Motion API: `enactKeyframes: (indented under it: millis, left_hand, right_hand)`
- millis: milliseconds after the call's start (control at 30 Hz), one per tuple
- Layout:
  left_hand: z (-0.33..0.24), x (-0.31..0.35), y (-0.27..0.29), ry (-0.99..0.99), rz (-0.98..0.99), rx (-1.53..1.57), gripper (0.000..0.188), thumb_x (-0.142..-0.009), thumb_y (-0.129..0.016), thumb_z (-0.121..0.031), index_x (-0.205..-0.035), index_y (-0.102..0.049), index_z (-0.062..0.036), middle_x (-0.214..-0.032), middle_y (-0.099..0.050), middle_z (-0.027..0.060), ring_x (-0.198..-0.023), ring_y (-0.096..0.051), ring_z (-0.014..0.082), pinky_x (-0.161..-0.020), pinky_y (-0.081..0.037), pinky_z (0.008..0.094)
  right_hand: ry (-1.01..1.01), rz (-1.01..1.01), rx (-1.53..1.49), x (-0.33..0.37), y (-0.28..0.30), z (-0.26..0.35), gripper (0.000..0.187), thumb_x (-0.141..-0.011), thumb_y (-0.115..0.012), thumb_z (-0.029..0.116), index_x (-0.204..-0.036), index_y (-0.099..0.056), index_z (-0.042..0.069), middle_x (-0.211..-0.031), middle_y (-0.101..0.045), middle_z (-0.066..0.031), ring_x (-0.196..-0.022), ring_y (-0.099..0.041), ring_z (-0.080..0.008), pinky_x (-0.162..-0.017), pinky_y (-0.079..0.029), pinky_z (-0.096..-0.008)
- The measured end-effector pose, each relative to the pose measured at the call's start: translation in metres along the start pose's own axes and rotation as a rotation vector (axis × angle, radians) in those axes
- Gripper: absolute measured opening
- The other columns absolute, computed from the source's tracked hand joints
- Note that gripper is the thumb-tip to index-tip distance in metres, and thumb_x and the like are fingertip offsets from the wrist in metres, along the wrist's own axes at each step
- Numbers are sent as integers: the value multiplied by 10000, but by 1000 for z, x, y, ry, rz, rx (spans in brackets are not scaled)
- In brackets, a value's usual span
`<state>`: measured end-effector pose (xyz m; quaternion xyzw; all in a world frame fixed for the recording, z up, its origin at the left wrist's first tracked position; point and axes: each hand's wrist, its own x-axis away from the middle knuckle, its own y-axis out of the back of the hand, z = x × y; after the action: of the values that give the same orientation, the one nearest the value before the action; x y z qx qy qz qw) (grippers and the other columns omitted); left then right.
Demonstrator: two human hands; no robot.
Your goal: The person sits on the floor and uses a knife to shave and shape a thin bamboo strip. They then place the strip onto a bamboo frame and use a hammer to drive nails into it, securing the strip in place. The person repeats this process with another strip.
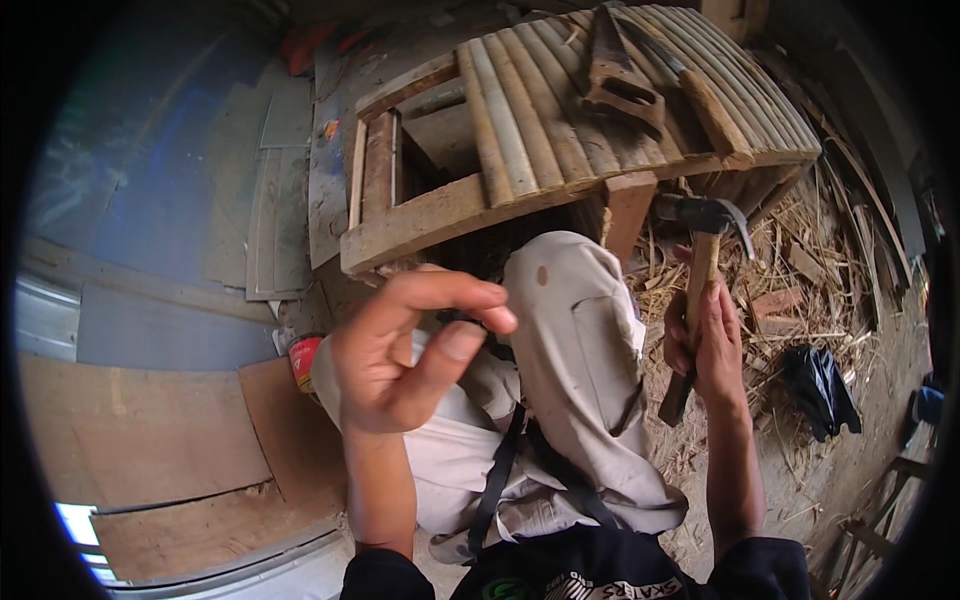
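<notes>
My right hand (712,340) is wrapped round the wooden handle of a claw hammer (704,250), held upright with its dark metal head at the top. The hammer is off to the right of the bench and touches nothing else that I can see. My left hand (400,345) is raised over my left leg, its fingers curled and the thumb close to the fingertips; whatever it may hold is too small or hidden to make out. Ahead of both hands stands a low wooden frame (430,222), partly covered with a row of round-faced slats (520,115). Its left end is an uncovered opening.
A handsaw (622,85) and a wood-handled tool (715,115) lie on the slats. Wood shavings (780,270) and a black plastic bag (822,390) cover the ground at right. A red can (303,360) stands by my left knee. Boards (150,430) line the left side.
</notes>
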<state>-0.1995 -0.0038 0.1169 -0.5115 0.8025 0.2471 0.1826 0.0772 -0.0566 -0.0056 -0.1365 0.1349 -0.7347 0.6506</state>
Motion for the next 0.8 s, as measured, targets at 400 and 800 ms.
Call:
enactKeyframes:
  millis: [400, 800]
  left_hand:
    - [23, 100, 100, 177, -514, -70, 179, -966, -551, -33, -1120, -599, 46, -853, -684, 133, -725, -604, 108, -715, -504, 237]
    - [246, 191, 113, 1094, 143, -578, 216, -856, -643, -108, -1048, -703, -28, -992, -712, 192, -937, -690, 321, -822, -529, 398]
  right_hand:
    - [-271, 610, 371, -53, -168, 35, 388, -1019, -579, 247, -1284, -529, -33, -657, -476, 58, -501, -396, -12, -456, -312, -189]
    - [-480, 633, 745, -58, -147, -22, 302, -1023, -558, 198, -1246, -564, -6, -680, -489, 36, -577, -439, -39, -530, -363, -231]
